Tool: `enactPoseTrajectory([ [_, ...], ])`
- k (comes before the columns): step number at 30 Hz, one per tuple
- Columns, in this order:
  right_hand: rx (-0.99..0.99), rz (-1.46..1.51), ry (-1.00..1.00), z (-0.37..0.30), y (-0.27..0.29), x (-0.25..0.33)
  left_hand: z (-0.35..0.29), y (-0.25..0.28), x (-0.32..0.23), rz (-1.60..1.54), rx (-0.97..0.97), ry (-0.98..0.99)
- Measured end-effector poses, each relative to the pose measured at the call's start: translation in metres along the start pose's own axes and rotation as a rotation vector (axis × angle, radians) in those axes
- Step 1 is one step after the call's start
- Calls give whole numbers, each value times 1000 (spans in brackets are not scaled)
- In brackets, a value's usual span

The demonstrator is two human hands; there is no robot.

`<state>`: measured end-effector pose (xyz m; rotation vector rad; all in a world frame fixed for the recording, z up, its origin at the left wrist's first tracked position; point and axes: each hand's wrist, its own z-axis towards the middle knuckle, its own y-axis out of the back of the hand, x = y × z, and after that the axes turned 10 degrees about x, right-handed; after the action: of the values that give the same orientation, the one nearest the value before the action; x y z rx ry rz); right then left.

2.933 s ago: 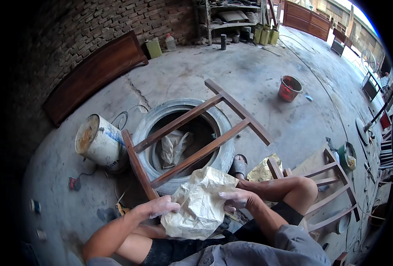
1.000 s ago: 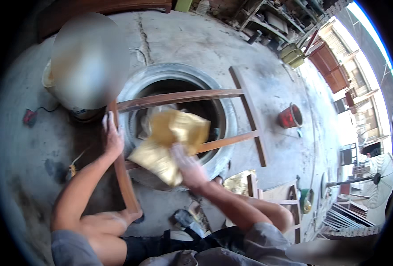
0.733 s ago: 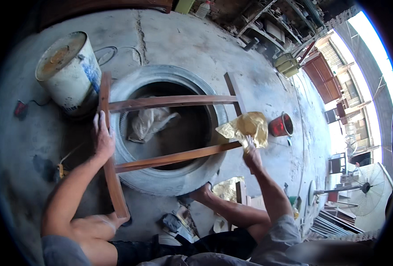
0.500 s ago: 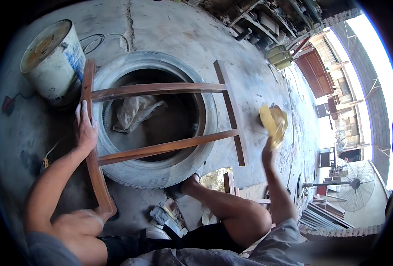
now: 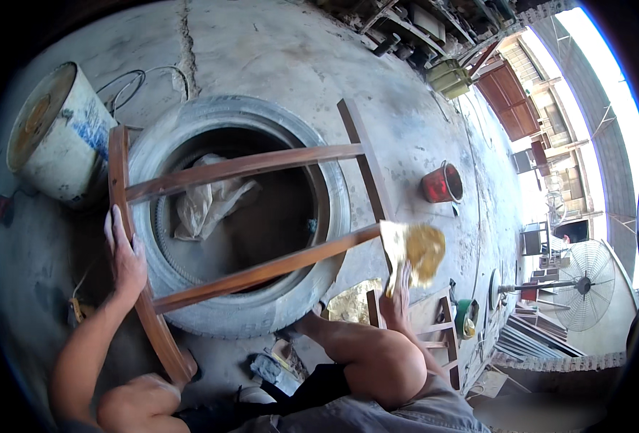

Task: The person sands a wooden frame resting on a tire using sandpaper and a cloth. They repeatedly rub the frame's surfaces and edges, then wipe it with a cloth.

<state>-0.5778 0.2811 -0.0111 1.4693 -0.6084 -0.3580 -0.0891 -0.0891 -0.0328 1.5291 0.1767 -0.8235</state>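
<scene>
A reddish-brown wooden frame, two long rails with two crosspieces between them, lies across a grey tyre on the floor. My left hand is closed over the frame's left rail, fingers on one side and thumb on the other. At the lower end of the right rail, my right hand grips a crumpled yellow sheet. The sheet covers that end, and whether it presses on the wood I cannot tell. Inside the tyre's opening lies a pale plastic bag.
A stained white drum stands left of the tyre. To the right sits a red bucket. Another yellow sheet and small wooden frames lie by my right leg. A standing fan is farther right.
My right hand has brought the yellow sheet left and nearer, from beyond the frame to its right rail, uncovering the red bucket. My left hand stays on the left rail; the whole view has shifted slightly.
</scene>
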Motion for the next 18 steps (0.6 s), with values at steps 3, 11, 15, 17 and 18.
enactPoseTrajectory([
  [3, 9, 29, -145, -11, 4, 19, 1, 0, -7, -4, 27, 6],
  [11, 44, 43, -78, -6, 0, 14, 1, -3, 0, 25, 38, -22],
  [15, -42, 105, -200, 4, -3, 8, 7, -6, -14, 27, 46, -24],
  [17, -24, 152, -154, 67, 0, 25, 6, -10, -8, 41, 41, -18],
  [18, -14, 114, -127, 79, -2, 27, 6, -6, -10, 62, 39, -24],
])
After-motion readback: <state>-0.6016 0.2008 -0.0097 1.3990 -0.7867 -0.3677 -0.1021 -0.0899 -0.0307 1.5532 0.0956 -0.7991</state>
